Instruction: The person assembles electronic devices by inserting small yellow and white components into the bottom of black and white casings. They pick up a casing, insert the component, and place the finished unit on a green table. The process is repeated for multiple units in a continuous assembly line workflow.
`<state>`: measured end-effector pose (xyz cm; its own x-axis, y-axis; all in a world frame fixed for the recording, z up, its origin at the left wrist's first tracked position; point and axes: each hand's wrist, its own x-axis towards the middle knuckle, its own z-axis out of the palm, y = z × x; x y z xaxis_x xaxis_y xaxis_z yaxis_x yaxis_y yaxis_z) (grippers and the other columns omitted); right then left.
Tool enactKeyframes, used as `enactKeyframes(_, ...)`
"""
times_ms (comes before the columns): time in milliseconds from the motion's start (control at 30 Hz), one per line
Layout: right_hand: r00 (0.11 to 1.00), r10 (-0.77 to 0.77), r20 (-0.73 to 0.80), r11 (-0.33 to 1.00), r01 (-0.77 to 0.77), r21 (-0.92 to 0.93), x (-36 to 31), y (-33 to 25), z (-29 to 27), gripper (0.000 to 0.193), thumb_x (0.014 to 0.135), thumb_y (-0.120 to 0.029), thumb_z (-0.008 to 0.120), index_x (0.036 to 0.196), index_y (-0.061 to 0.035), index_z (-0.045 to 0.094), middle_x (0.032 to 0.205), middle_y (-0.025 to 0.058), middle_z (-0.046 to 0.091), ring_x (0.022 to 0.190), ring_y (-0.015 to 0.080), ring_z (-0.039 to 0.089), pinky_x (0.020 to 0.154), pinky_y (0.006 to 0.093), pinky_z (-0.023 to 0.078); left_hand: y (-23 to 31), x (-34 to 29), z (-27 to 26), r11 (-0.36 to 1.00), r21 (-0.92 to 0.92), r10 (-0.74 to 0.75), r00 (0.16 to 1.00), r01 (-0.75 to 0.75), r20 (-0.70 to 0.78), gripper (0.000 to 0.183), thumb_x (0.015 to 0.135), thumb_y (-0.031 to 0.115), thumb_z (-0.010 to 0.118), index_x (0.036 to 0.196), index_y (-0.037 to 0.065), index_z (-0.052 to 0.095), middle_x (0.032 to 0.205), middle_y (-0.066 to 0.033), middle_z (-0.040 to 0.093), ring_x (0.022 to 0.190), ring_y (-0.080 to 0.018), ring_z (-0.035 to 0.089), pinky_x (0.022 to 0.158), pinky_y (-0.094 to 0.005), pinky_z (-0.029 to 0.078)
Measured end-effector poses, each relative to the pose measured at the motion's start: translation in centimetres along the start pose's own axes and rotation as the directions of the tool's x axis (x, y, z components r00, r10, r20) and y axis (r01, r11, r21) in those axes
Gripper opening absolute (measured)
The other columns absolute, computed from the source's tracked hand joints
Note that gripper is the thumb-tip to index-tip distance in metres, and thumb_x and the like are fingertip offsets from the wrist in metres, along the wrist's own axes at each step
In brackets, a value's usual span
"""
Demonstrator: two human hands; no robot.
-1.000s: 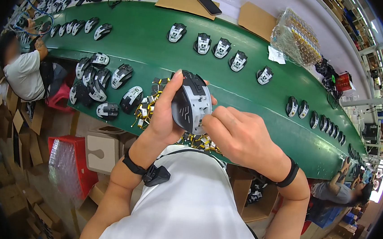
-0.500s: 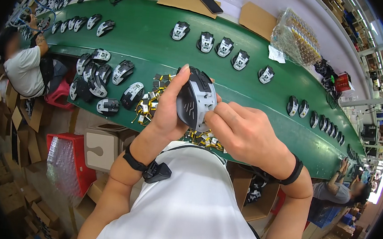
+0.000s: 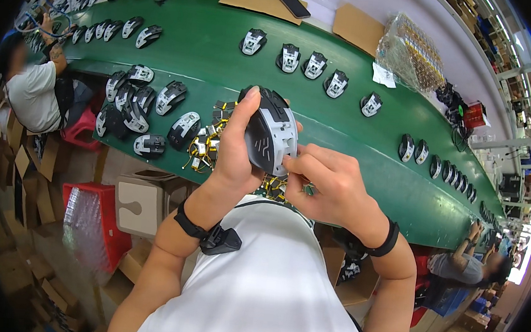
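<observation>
My left hand (image 3: pixel 237 145) holds a partly assembled black-and-white computer mouse (image 3: pixel 263 142) tilted up, its thumb along the top edge. My right hand (image 3: pixel 326 182) is closed, with thumb and index fingertip pressed at the mouse's lower right white part; whatever lies between those fingers is hidden. Under and behind my hands is a heap of small silver parts with yellow edges and wires (image 3: pixel 202 145). Several similar mice (image 3: pixel 134 117) lie in a cluster to the left on the green bench (image 3: pixel 342 147).
More mice (image 3: pixel 289 58) stand in a spaced row along the bench's far strip. Behind them are cardboard sheets (image 3: pixel 262 5), a phone (image 3: pixel 293 6) and a bubble-wrapped stack (image 3: pixel 412 49). One co-worker (image 3: pixel 34 95) sits at left, another (image 3: pixel 469 266) at right. A red crate (image 3: pixel 96 221) stands below left.
My right hand has turned and drawn slightly down and left, its fingertips still at the mouse's lower right. The mouse has tilted a little in my left hand.
</observation>
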<state>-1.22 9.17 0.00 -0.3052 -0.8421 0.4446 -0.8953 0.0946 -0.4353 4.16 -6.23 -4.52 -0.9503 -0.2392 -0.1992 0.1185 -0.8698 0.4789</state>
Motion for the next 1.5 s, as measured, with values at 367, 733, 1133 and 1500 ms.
enactKeyframes(367,0.854,0.515,-0.077,0.591,-0.289,0.753,-2.8,-1.2,-0.6,0.03,0.082,0.008,0.068,0.112,0.0034,0.062,0.105,0.0135,0.064,0.09,0.014,0.066,0.08,0.0259,0.055,1.1,-0.3,-0.5,0.972,-0.018,0.226,0.916,-0.234,0.33,0.082,0.091,0.065,0.039,0.142,0.001,0.034,0.112,-0.0223,0.057,0.091,-0.0387,0.068,0.077,-0.0473,0.059)
enactKeyframes(733,0.827,0.384,-0.412,0.902,-0.239,0.36,-0.8,-0.9,2.7,0.023,0.085,-0.003,0.071,0.108,-0.0007,0.07,0.095,0.0109,0.064,0.069,0.0157,0.059,0.063,0.0264,0.05,-0.2,-0.1,-0.4,0.999,-0.019,0.051,0.987,-0.049,0.152,0.073,0.096,0.06,0.033,0.134,-0.001,0.046,0.106,-0.0188,0.064,0.086,-0.0296,0.067,0.078,-0.0385,0.057)
enactKeyframes(1133,0.931,-0.042,-0.361,0.989,-0.013,-0.147,-1.0,0.3,2.0,0.036,0.069,-0.01,0.084,0.101,-0.0004,0.071,0.088,0.0074,0.064,0.064,0.0191,0.058,0.054,0.0292,0.05,-0.1,0.4,-1.2,0.99,-0.108,-0.072,0.99,0.085,0.12,0.068,0.096,0.059,0.038,0.124,0.001,0.055,0.102,-0.0192,0.066,0.084,-0.0325,0.067,0.077,-0.0417,0.057)
enactKeyframes(1500,0.923,-0.072,-0.379,0.973,-0.018,-0.229,-0.3,-0.2,3.0,0.031,0.068,-0.011,0.084,0.095,-0.0027,0.073,0.084,0.0057,0.064,0.065,0.0188,0.06,0.054,0.0288,0.049,-0.3,0.5,-1.9,0.995,-0.09,-0.043,0.996,0.05,0.08,0.068,0.097,0.059,0.037,0.123,0.0,0.056,0.099,-0.0194,0.066,0.082,-0.0339,0.068,0.074,-0.0417,0.058)
